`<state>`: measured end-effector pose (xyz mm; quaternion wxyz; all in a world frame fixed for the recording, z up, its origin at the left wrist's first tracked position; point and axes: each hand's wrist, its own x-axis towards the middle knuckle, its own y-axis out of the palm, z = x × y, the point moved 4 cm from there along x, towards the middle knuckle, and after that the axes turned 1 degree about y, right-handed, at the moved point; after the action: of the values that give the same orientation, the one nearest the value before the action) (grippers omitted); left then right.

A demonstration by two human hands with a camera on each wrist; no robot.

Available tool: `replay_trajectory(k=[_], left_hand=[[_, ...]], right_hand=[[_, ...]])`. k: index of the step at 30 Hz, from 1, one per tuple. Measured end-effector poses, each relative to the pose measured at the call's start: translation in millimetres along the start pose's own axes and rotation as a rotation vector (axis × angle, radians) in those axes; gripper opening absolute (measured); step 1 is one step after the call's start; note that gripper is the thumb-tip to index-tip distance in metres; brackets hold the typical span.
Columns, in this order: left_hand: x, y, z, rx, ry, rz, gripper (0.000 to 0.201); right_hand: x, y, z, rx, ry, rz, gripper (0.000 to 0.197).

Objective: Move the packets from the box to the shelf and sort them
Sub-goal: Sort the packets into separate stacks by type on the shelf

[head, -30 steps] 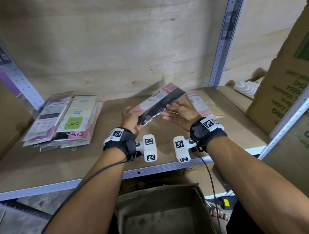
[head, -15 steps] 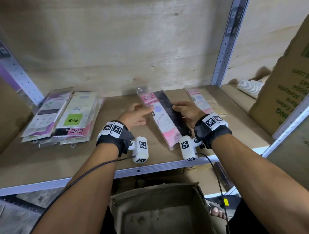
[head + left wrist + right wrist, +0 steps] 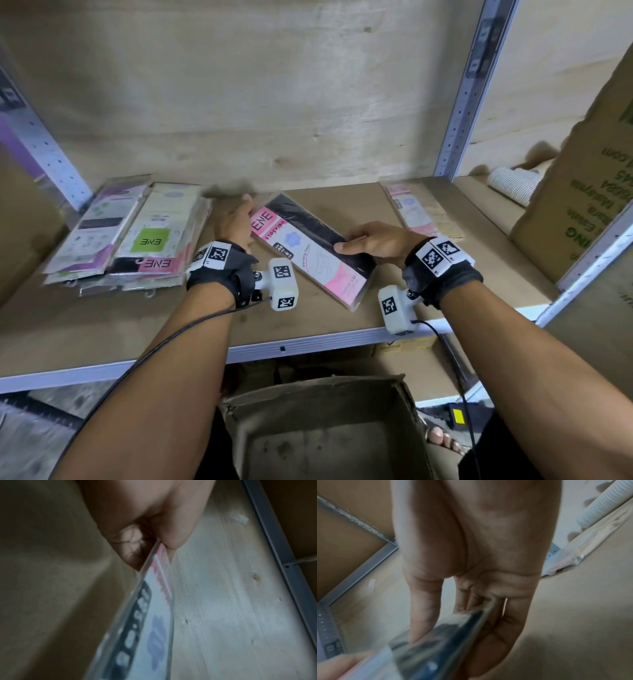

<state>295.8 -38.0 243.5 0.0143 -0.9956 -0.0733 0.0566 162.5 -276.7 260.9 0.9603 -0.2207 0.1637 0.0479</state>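
Note:
A pink and black stocking packet (image 3: 308,250) lies slantwise low over the wooden shelf (image 3: 171,318), far end to the left. My left hand (image 3: 236,222) pinches that far end between thumb and fingers (image 3: 171,539), which the left wrist view shows on the packet (image 3: 150,615). My right hand (image 3: 370,240) grips the packet's black right edge, thumb on top and fingers (image 3: 501,635) under the packet (image 3: 436,642). A pile of sorted packets (image 3: 126,236) lies on the shelf's left. A single pink packet (image 3: 414,209) lies at the right. The cardboard box (image 3: 325,428) stands open below the shelf.
Grey metal uprights (image 3: 462,102) frame the shelf bay, and a plywood wall closes its back. A large cardboard carton (image 3: 589,192) and a white ribbed roll (image 3: 513,185) sit in the bay to the right. A metal lip (image 3: 308,342) edges the shelf's front.
The packet came down from a raised, tilted hold to shelf level and swung leftward toward the pile. My left hand shifted from its side to pinch the far end.

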Motion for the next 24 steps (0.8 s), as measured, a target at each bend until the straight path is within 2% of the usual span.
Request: replay_trajectory(k=[2,4,9,12,15,17,21,24], left_hand=[[5,-8,8,0.084,-0.024,-0.016,0.04],[6,-12,18,0.209,-0.011,-0.005,0.048],[6,-13,22,0.294,0.015,0.031,0.057],[5,-7,19,0.224,-0.028,0.158,0.061],[0,-3,19,0.176,-0.099,0.312,0.063],[-3,0,20,0.18,-0.098,0.364,0.062],[-7,5,15,0.302,0.157,0.237,0.048],[-9,8,12,0.305,0.282,0.235,0.047]], right_hand=[[-3,-4,-1,-0.02,0.001,0.023,0.028],[-4,-11,-2,-0.036,-0.013,-0.03,0.041],[-8,-23,-8,0.054,-0.022,-0.089,0.033],[-9,-28,-12,0.071,-0.038,-0.076,0.028],[-8,-35,-14,0.123,-0.07,-0.123,0.026],[-7,-37,-15,0.11,-0.081,-0.126,0.022],[-9,-43,-22,0.113,-0.069,-0.1,0.012],[-13,-46,-26,0.126,-0.056,-0.081,0.012]])
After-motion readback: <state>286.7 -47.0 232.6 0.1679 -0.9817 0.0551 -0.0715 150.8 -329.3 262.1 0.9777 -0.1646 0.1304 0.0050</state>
